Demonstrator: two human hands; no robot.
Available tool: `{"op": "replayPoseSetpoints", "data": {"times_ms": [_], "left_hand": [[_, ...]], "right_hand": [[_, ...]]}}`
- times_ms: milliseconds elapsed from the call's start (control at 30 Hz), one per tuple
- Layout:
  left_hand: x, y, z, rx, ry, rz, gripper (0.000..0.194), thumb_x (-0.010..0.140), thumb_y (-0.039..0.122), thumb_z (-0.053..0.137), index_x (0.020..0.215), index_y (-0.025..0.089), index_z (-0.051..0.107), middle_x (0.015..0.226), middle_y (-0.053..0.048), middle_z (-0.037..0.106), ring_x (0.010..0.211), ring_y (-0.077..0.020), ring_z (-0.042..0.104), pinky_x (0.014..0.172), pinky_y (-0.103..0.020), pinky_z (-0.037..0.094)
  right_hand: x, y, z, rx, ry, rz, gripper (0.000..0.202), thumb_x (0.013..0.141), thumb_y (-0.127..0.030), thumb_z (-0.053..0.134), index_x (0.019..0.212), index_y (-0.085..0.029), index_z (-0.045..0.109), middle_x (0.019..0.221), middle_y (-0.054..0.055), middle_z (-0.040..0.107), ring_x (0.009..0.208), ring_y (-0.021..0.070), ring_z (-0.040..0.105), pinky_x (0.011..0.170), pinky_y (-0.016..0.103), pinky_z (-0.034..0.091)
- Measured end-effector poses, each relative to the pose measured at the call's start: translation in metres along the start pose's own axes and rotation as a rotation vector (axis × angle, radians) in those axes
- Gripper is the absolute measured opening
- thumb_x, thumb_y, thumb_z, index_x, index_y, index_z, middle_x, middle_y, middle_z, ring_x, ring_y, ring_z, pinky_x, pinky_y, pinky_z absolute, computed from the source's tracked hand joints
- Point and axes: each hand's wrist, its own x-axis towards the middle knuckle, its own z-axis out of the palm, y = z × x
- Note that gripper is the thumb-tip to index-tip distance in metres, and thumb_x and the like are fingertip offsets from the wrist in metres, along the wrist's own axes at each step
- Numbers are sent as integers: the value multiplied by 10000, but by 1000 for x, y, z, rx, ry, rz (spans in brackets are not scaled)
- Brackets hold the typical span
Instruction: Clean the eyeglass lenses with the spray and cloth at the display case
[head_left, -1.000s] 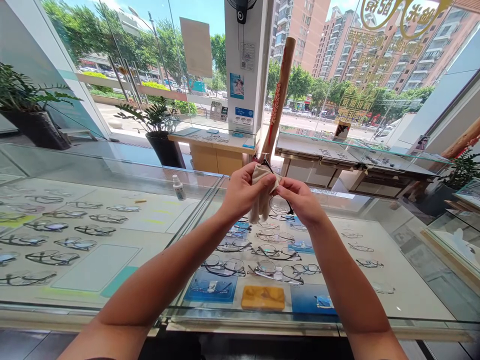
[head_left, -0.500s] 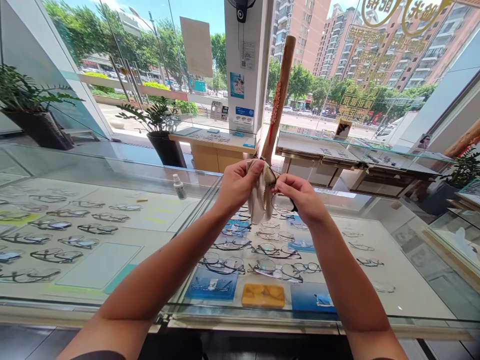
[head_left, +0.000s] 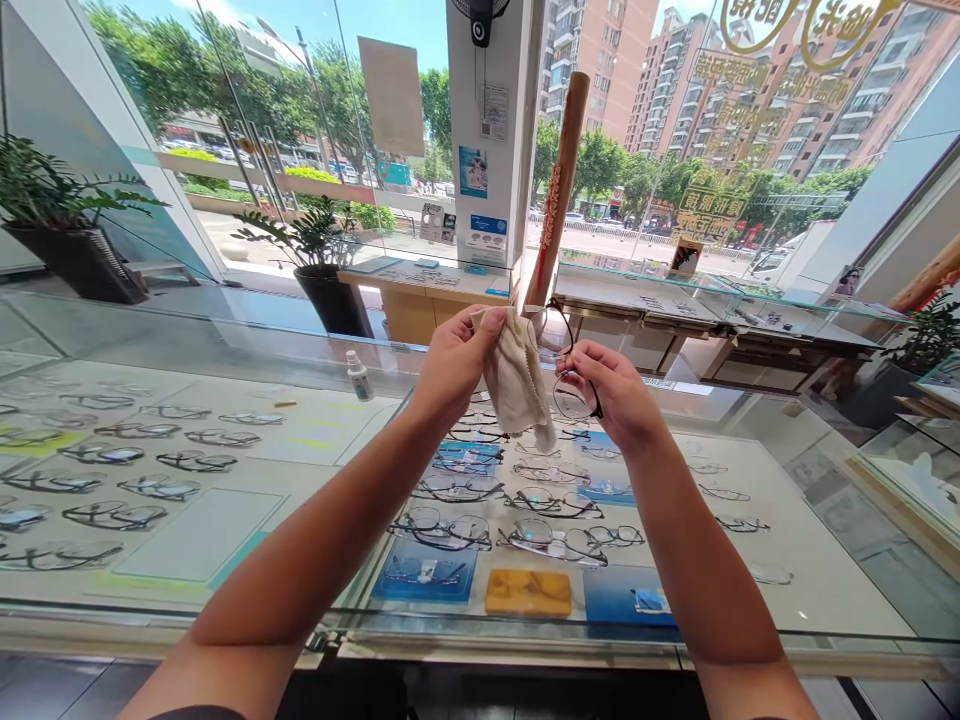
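Note:
Pinched in my left hand is a beige cleaning cloth with a zigzag edge, hanging down from the thumb and fingers. My right hand is closed on a pair of dark-rimmed eyeglasses, gripped near the middle with one lens above the fingers and one below. The cloth hangs just left of the glasses, and a small gap shows between them. Both hands are raised over the glass display counter.
Rows of eyeglasses lie under the counter glass, around an orange tray. A small white spray bottle stands on the counter to the left. Beyond are a wooden post and a potted plant.
The cloth has come off the lens. My left hand has shifted slightly left with it, and my right hand has moved slightly right, so the glasses now show openly.

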Motion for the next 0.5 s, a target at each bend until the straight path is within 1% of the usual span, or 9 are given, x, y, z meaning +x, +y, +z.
{"op": "replayPoseSetpoints", "data": {"times_ms": [167,300,367,400,500], "left_hand": [[8,-4,-9,-76,52,-81,350,870,498,882,959,191,740,820,-29,712,682,-121,624,630,-238,538],[13,-7,-13,-130,73,-69,300,926,456,835,983,200,688,892,-49,722,776,-151,680,704,-287,591],[11,-5,-10,-139,92,-18,303,938,463,822,980,213,655,936,-52,728,822,-166,696,741,-309,606],[7,-3,-8,-125,103,30,310,943,472,816,979,220,639,956,-51,730,839,-170,699,758,-316,609],[-8,1,4,44,113,256,306,982,498,769,995,236,613,1082,-67,750,954,-192,717,848,-336,601]], "right_hand": [[0,-2,-2,-14,50,-17,342,849,-557,849,832,-246,708,951,38,712,963,210,633,910,360,518],[1,-2,-1,4,75,-2,377,820,-574,864,823,-241,688,973,48,738,992,222,652,907,366,526],[1,-1,1,-12,88,-2,360,841,-569,844,846,-241,696,986,52,755,997,223,659,919,373,520],[1,1,3,-35,100,-13,340,863,-559,824,858,-240,706,985,51,762,995,220,660,933,377,514],[-1,5,11,-145,146,-69,267,905,-494,785,856,-238,725,943,40,766,971,209,656,969,380,490]]}}
